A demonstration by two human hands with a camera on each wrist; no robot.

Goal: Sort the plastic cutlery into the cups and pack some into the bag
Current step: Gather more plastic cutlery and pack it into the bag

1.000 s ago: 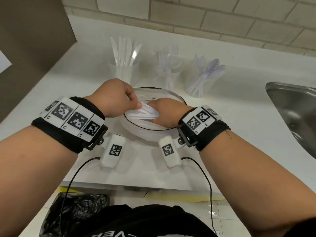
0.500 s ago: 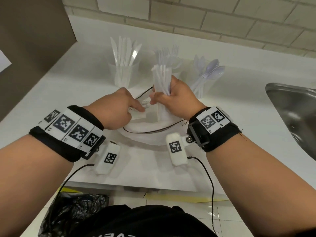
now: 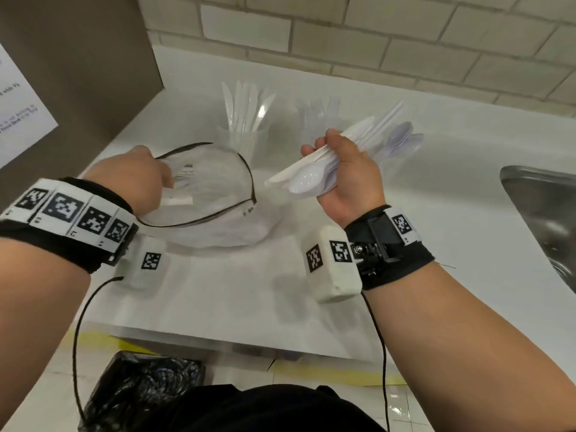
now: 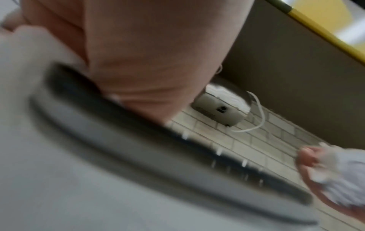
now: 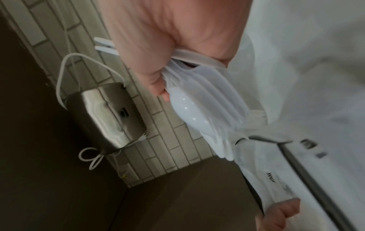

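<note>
Cutlery bundle: white spoons and knives, held up above the bench, right of the bag
Right hand: fingers curled tight round the bundle
Bag: clear, dark-rimmed mouth gaping, on the bench
Left hand: fingers pinching the bag's rim
Cups: three behind, holding knives, forks, spoons

left hand blurred, fingertips hidden behind bag
</note>
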